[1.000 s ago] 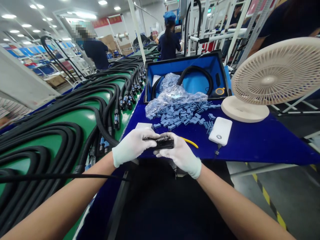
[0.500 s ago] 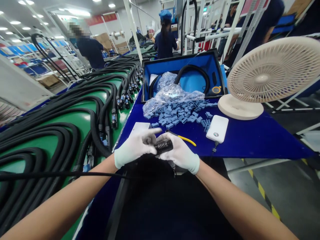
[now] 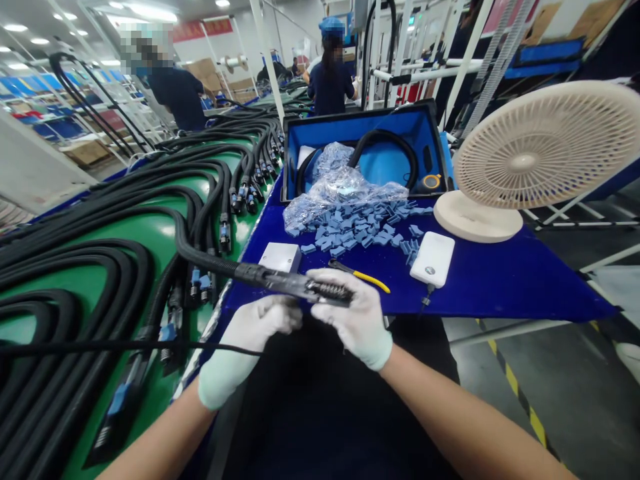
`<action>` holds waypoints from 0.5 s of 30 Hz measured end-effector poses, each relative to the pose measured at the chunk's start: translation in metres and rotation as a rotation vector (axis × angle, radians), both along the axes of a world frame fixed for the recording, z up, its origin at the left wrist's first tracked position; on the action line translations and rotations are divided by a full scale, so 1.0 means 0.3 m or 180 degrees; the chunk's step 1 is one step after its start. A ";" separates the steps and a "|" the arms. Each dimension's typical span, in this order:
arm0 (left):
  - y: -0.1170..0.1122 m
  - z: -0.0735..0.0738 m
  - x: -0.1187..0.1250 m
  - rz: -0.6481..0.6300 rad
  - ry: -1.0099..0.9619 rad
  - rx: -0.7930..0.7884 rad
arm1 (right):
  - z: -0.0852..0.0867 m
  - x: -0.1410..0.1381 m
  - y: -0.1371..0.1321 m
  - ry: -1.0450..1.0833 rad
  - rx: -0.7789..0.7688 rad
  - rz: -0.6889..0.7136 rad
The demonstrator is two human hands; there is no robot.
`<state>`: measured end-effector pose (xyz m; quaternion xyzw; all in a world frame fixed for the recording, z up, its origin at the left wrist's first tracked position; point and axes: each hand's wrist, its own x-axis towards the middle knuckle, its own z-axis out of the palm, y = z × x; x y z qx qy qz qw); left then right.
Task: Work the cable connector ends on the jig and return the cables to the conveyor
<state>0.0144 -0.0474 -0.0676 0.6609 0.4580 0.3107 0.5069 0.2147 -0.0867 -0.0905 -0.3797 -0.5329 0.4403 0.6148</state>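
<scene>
Fingers (image 3: 340, 280) of right hand (image 3: 355, 320) grip cable connector (image 3: 326, 290)

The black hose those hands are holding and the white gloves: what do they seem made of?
The black hose looks like matte ribbed plastic, going by its dull, flexible curve. The white gloves look like soft knit fabric, perhaps cotton: matte and creased over the fingers, though no weave shows.

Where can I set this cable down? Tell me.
Right of the white power bank, below the fan base, the blue table is free. A thin strip runs below the yellow-handled pliers. Crowded: the small blue pieces mid-table and the black cables on the green belt.
</scene>
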 end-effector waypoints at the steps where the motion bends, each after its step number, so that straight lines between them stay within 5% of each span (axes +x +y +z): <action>1: 0.003 -0.010 -0.012 0.0170 -0.0571 -0.0389 | -0.008 -0.011 0.004 -0.0273 0.0183 0.0347; 4: 0.056 -0.002 -0.053 0.1013 -0.1754 -0.0738 | -0.025 0.017 0.084 -0.1683 0.0717 0.1147; 8: 0.155 0.091 -0.084 0.1194 -0.1810 -0.0171 | -0.025 0.159 0.295 -0.4279 -0.0023 -0.0160; 12: 0.271 0.176 -0.048 0.1040 -0.1569 0.0715 | -0.027 0.234 0.434 -0.4686 -0.0200 -0.0145; 15: 0.368 0.187 -0.010 0.1054 -0.1390 0.1207 | -0.035 0.229 0.461 -0.4750 -0.0282 -0.0230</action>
